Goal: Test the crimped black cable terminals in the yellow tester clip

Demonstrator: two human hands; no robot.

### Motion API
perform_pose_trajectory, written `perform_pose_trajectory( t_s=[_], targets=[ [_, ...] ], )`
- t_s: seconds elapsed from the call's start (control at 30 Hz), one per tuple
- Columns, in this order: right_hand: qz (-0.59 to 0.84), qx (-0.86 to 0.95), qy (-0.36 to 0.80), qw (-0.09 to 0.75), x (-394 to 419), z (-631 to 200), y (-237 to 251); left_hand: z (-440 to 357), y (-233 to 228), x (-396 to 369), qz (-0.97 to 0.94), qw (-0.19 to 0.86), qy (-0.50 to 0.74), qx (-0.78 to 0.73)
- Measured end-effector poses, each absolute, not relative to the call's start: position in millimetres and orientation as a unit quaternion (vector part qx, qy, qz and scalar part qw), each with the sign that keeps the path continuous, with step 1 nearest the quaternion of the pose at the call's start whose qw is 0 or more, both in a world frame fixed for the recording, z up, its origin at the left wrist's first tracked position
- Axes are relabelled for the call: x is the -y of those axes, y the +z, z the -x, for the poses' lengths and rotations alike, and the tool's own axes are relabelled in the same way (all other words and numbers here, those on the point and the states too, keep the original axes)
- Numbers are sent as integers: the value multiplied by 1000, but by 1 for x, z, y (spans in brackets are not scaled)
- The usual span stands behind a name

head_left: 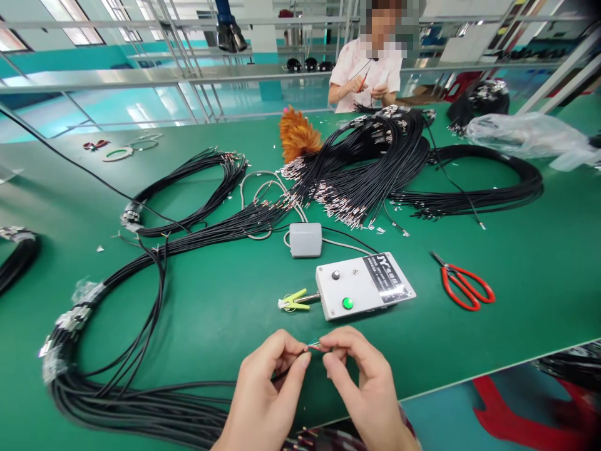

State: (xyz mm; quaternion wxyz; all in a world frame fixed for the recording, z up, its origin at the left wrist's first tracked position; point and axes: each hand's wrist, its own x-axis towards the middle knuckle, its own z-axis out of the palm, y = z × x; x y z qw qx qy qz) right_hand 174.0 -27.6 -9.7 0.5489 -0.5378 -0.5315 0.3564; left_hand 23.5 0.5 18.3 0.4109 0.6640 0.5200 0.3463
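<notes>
Near the table's front edge, my left hand (pixel 270 388) pinches a black cable (pixel 280 376) close to its stripped end. Thin coloured wires (pixel 313 346), red and green among them, stick out of that end. My right hand (pixel 359 382) has its thumb and fingertips closed on the tips of these wires. Just beyond my hands sits a white box (pixel 350 291) with a green button and a black label. A yellow-green clip (pixel 294 300) is fixed to the box's left side. Black cables trail away to the left from under my left hand.
A long cable bundle (pixel 141 416) curves across the left side. More cables (pixel 357 163) are heaped at the back, beside an orange fluffy duster (pixel 298 134). Red-handled scissors (pixel 464 285) lie to the right. A grey box (pixel 305 240) sits mid-table. A co-worker (pixel 366 72) is across the table.
</notes>
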Motion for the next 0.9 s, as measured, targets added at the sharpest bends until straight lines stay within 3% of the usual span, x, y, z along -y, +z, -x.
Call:
perform_pose_trajectory(
  t_s=[0.13,0.3,0.43,0.7,0.9],
  targets=[
    [526,459,467,542,23,-169,-6,-22,18,1,-686,387,334,-517],
    [524,452,485,534,24,-169,-3,-23,16,3,-715,332,348,-508],
    [530,505,400,551,26,-170,-2,-25,13,4,-759,270,360,-470],
    [504,692,119,504,31,-179,-2,-20,6,2,-865,24,292,-407],
    [525,676,153,493,32,-178,-3,-17,6,2,-872,42,281,-398]
  ],
)
